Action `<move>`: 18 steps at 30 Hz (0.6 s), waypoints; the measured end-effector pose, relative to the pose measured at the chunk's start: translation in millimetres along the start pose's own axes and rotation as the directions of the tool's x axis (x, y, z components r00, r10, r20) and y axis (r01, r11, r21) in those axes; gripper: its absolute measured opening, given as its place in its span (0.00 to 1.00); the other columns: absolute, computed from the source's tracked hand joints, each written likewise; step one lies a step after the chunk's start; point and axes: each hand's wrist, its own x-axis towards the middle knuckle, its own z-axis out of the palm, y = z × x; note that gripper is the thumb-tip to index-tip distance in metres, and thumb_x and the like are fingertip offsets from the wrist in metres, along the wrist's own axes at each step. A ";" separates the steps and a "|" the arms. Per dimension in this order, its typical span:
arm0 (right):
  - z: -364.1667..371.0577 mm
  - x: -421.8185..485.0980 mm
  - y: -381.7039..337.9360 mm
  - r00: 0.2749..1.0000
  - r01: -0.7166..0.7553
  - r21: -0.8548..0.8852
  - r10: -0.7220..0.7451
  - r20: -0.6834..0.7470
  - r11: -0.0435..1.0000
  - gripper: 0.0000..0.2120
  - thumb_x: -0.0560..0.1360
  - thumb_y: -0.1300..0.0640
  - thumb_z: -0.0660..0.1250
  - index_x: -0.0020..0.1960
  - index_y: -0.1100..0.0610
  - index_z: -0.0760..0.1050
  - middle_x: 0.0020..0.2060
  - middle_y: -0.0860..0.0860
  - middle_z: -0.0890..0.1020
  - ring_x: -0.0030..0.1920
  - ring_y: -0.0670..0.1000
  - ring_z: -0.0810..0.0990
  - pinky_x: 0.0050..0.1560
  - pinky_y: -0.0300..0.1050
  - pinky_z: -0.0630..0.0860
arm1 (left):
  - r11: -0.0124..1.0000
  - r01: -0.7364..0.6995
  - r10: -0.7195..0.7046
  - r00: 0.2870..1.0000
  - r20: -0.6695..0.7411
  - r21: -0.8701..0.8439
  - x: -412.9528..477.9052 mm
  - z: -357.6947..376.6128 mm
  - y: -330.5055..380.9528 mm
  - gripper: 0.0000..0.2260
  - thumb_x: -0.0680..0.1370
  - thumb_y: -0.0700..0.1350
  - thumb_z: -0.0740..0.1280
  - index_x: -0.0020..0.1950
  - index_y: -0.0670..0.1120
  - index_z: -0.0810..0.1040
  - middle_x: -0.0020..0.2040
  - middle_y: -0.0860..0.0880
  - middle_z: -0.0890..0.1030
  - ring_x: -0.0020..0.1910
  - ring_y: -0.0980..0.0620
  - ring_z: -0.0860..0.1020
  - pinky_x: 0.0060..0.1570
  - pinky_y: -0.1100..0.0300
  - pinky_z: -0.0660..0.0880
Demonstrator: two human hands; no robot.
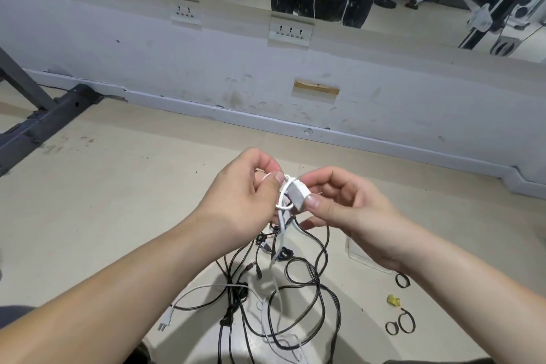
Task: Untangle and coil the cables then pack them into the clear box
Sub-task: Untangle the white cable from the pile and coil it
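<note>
Both raised, left hand [236, 196] and right hand [351, 210] pinch white cable [295, 196]

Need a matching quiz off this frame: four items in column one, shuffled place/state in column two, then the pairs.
Column one
1. white cable
2. black cables
3. clear box
4. yellow scrap

Column two
A. on the floor, partly hidden by the right forearm
B. pinched between left hand and right hand
C. on the floor among black ring ties
D. tangled heap on the floor below the hands

Pairs: 1-B, 2-D, 3-A, 4-C
</note>
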 end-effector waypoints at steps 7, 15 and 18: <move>-0.2 0.5 -2.2 0.999 -0.030 0.087 0.033 -0.028 0.996 0.18 0.68 0.63 0.76 0.56 0.65 0.77 0.44 0.63 0.84 0.44 0.61 0.84 0.55 0.60 0.81 | 0.995 0.075 -0.069 0.994 0.086 -0.065 -0.3 4.2 -0.4 0.05 0.85 0.45 0.63 0.50 0.50 0.75 0.35 0.47 0.84 0.28 0.45 0.81 0.34 0.53 0.79; -0.7 -1.6 -4.0 0.975 -0.216 0.219 0.198 0.104 0.951 0.13 0.66 0.75 0.71 0.41 0.59 0.73 0.41 0.65 0.82 0.49 0.66 0.85 0.58 0.62 0.81 | 0.995 0.092 -0.084 0.982 0.169 -0.041 -6.3 13.5 1.3 0.08 0.85 0.46 0.64 0.47 0.55 0.76 0.30 0.56 0.76 0.27 0.53 0.71 0.25 0.60 0.68; -1.6 0.5 -4.5 0.985 -0.171 0.218 0.175 -0.001 0.961 0.14 0.66 0.71 0.74 0.38 0.59 0.71 0.47 0.73 0.81 0.51 0.68 0.85 0.58 0.61 0.81 | 0.991 0.127 -0.121 0.987 0.108 -0.045 -3.6 8.8 3.6 0.06 0.84 0.43 0.64 0.49 0.49 0.77 0.31 0.52 0.79 0.29 0.52 0.76 0.29 0.57 0.74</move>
